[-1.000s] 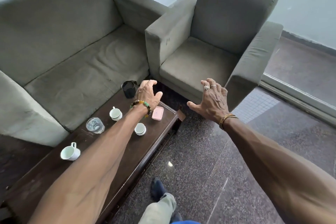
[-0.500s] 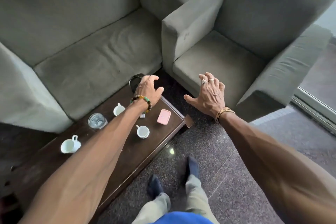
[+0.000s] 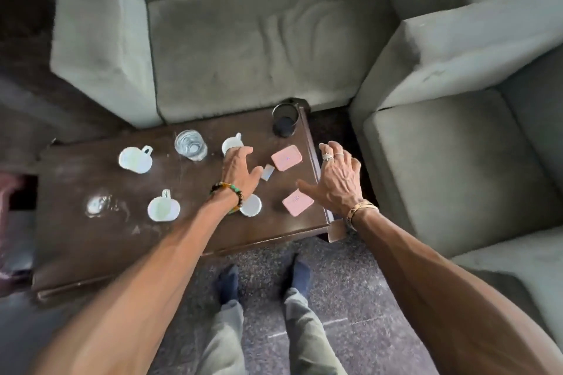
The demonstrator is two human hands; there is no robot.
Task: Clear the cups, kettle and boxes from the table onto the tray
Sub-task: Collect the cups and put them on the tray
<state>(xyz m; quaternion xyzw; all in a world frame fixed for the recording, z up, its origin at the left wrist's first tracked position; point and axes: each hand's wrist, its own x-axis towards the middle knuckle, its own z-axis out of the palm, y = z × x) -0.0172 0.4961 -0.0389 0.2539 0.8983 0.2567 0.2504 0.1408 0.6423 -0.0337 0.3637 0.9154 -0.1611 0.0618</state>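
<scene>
On the dark wooden table [image 3: 91, 253] stand several white cups: one far left [image 3: 135, 159], one nearer [image 3: 163, 208], one partly under my wrist [image 3: 251, 205], and one behind my fingers [image 3: 231, 143]. A clear glass [image 3: 191, 144] and a black cup [image 3: 285, 120] stand at the back. Two pink boxes lie at the right end, one farther [image 3: 286, 157], one nearer [image 3: 297, 202], with a small white piece [image 3: 267, 172] between. My left hand [image 3: 240, 172] hovers open over the middle. My right hand [image 3: 336, 181] is spread open above the table's right edge. No tray or kettle shows.
A grey sofa [image 3: 243, 39] runs behind the table and a grey armchair [image 3: 457, 161] stands close on the right. A wet patch [image 3: 99, 205] shines on the table's left part. My feet in dark socks [image 3: 262, 280] stand on the speckled floor before the table.
The view has tilted down and turned left, so the table now lies square below me. Both hands have come over the table's right end, and a second pink box has come into view.
</scene>
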